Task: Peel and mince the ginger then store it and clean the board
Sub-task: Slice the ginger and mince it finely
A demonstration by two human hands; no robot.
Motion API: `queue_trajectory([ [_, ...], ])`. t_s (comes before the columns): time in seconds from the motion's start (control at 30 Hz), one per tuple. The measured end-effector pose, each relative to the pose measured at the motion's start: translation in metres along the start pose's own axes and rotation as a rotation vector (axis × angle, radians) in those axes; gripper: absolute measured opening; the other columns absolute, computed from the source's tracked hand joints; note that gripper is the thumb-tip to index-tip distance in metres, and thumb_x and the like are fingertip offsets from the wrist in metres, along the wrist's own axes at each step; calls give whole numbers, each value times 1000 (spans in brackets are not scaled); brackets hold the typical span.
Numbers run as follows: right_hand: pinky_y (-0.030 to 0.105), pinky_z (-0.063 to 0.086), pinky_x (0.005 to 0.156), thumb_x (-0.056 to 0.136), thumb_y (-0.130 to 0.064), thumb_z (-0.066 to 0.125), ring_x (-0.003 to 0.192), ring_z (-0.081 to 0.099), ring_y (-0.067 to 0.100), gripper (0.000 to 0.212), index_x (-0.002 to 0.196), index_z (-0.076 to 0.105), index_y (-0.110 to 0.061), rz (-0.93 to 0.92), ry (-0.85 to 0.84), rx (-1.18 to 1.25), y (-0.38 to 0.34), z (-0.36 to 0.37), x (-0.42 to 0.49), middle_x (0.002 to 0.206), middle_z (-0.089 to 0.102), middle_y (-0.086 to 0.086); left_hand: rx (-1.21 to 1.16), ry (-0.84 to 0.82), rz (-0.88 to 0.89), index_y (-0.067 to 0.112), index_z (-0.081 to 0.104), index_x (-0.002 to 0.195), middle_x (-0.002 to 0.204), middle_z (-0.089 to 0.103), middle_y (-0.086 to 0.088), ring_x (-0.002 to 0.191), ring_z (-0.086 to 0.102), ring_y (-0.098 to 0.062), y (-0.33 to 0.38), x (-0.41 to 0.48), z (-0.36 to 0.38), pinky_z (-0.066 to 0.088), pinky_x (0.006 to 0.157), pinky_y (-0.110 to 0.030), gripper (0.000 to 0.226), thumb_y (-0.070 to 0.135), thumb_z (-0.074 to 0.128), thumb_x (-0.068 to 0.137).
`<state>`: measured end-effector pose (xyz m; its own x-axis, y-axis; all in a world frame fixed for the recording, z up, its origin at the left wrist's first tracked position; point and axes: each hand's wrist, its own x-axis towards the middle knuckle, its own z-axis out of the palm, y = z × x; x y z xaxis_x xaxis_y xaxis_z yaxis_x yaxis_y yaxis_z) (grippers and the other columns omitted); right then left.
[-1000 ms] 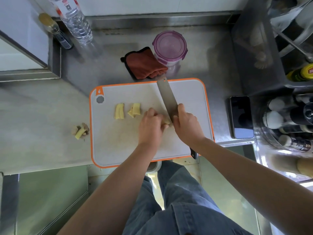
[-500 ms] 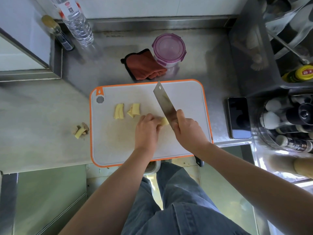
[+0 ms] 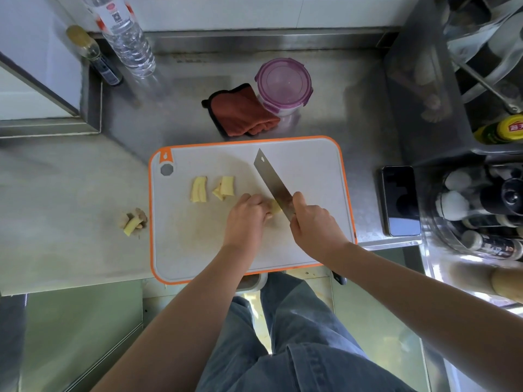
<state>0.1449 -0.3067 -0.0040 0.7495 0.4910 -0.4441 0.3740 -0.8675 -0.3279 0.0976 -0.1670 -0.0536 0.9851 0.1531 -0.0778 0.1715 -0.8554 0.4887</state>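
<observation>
Evidently mid-slicing: right hand [image 3: 314,224] grips the cleaver [image 3: 273,183], left hand [image 3: 246,215] pins a ginger piece [image 3: 275,207]; peeled slices [image 3: 210,188] at nine o'clock, mincing, probably most, remains.

Kitchen: steel counter [image 3: 325,89], cutting board [image 3: 311,165], sauce bottles [image 3: 498,131].

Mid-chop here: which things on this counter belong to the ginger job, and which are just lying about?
For the job: cleaver, ginger piece being cut, peeled ginger pieces, cutting board, lidded tub, red cloth, peel scraps.

Lying about: phone, water bottle, small dark bottle, seasoning bottles.
</observation>
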Motion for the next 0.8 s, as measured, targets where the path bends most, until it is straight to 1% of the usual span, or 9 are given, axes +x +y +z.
queue_trajectory([
  [0.03,22,26,47,97,-13,37,52,40,13,21,118,34,-9,-2,4,-9,-1,1,3,62,39,-2,2,3,7,6,77,82,76,66,-6,74,57,-28,-1,0,0,47,59,-31,12,3,78,71],
  [0.1,28,34,51,97,-13,37,57,46,20,24,120,34,-8,4,11,-20,-3,4,8,66,44,2,12,1,14,5,76,76,69,61,-6,70,56,-27,-1,1,0,45,55,-30,5,4,78,71],
  [0.2,35,42,55,97,-14,37,62,52,26,28,125,34,-8,4,33,-28,-7,10,12,72,50,6,22,-5,29,6,73,67,63,56,-5,66,54,-27,-2,0,-1,34,53,-24,6,4,78,68],
  [0.3,32,38,49,98,-14,36,58,50,24,22,119,35,-9,11,72,19,-9,9,19,71,51,6,39,5,36,7,73,67,62,56,-4,65,55,-26,-2,1,-1,34,52,-24,8,3,80,67],
  [0.4,35,41,50,99,-15,37,58,53,26,12,110,35,-10,13,90,106,-9,5,22,73,54,8,30,5,28,7,74,69,65,59,-6,67,55,-26,-2,0,-1,39,51,-27,7,3,79,68],
  [0.5,27,29,47,98,-14,37,52,45,21,7,104,35,-11,-2,123,154,-6,-2,12,67,49,5,28,2,37,8,76,75,72,66,-5,70,59,-25,-2,1,-1,45,53,-27,12,3,82,65],
  [0.57,22,22,45,99,-14,37,49,40,14,6,101,31,-15,-14,104,128,-6,-6,4,62,43,-1,39,6,54,9,76,71,70,67,-4,67,60,-24,-2,2,-1,46,51,-26,17,3,86,59],
  [0.63,21,23,45,99,-15,37,49,40,11,6,104,34,-14,-15,62,90,-6,-8,-1,61,39,-4,45,15,60,10,76,68,66,65,-3,65,60,-24,-2,3,0,47,50,-26,19,3,87,55],
  [0.8,19,28,47,99,-16,37,54,44,10,20,119,34,-12,5,-15,48,-5,-8,-8,64,41,-5,41,3,55,11,76,71,67,65,-2,67,59,-24,-4,3,3,47,50,-27,15,5,85,60],
])
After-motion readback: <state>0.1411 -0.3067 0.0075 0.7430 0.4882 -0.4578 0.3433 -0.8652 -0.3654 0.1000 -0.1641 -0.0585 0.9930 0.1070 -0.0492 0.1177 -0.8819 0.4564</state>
